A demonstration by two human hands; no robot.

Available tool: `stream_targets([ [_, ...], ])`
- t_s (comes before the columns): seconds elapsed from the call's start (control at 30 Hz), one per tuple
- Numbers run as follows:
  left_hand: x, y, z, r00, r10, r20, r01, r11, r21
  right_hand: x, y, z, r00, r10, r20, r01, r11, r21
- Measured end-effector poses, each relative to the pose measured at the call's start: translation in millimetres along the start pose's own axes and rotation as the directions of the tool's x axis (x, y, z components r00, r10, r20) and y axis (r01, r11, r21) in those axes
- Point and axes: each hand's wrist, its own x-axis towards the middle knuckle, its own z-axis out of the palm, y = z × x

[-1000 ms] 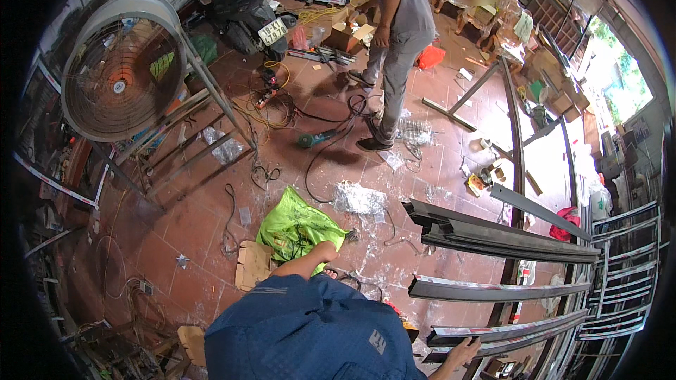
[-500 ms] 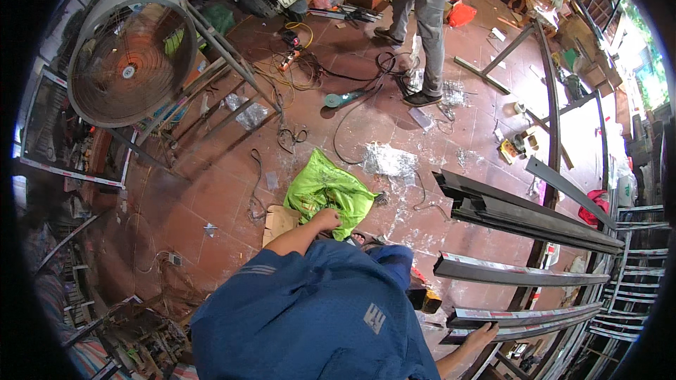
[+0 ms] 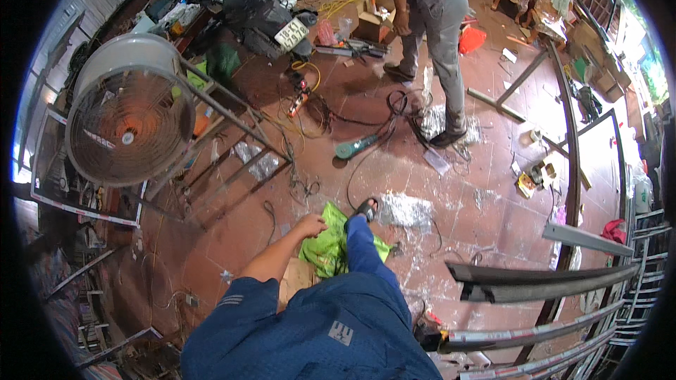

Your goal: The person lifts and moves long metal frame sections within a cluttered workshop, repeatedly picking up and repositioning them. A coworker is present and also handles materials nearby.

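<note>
My left hand [image 3: 311,225] hangs out in front of me with its fingers curled in. Nothing shows sticking out of it. Below it on the floor lies a crumpled bright green bag [image 3: 320,257], partly covered by my leg, with a piece of brown cardboard [image 3: 298,274] beside it. My right hand is out of view. To my right several long dark metal profiles [image 3: 542,285] lie across a rack, and a lighter grey bar [image 3: 586,238] lies beyond them.
A large drum fan [image 3: 130,123] on a metal stand is at the left. A teal angle grinder [image 3: 355,146] and cables lie on the tiled floor ahead. Another person [image 3: 440,35] stands beyond, near a motorbike [image 3: 260,17]. Plastic film [image 3: 405,212] lies near my foot.
My view has shifted, and one foot now shows stepped forward by the green bag. My right hand, earlier on a metal profile, has left the view. My left hand stays curled.
</note>
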Motion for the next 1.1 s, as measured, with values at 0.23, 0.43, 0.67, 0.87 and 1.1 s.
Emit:
stream_targets([
  [0.23, 146.9, 187.3, -117.8, 0.941, 0.269, -0.207, -0.318, 0.91, -0.264, 71.1, -191.3, 78.6, 0.981, 0.06, -0.187, -0.007, 0.962, 0.272],
  [0.43, 170.4, 187.9, -179.8, 0.902, 0.375, -0.215, -0.407, 0.905, -0.128, 147.3, -332.4, 158.9, 0.985, 0.167, 0.042, -0.153, 0.734, 0.662],
  [0.67, 137.9, -58.4, -216.0, 0.89, -0.157, -0.427, 0.153, 0.987, -0.045, 169.7, -575.5, 266.6, 0.964, -0.057, 0.259, -0.188, 0.54, 0.821],
  [0.87, 121.5, -72.3, -292.2, 0.862, -0.498, -0.089, 0.476, 0.858, -0.192, 69.5, -733.0, 278.3, 0.927, -0.322, 0.19, 0.068, 0.644, 0.762],
  [1.1, 315.3, -52.7, -459.9, 0.974, -0.103, -0.201, 0.151, 0.959, 0.241, -62.0, -786.4, 316.0, 0.885, -0.208, 0.416, -0.146, 0.725, 0.673],
])
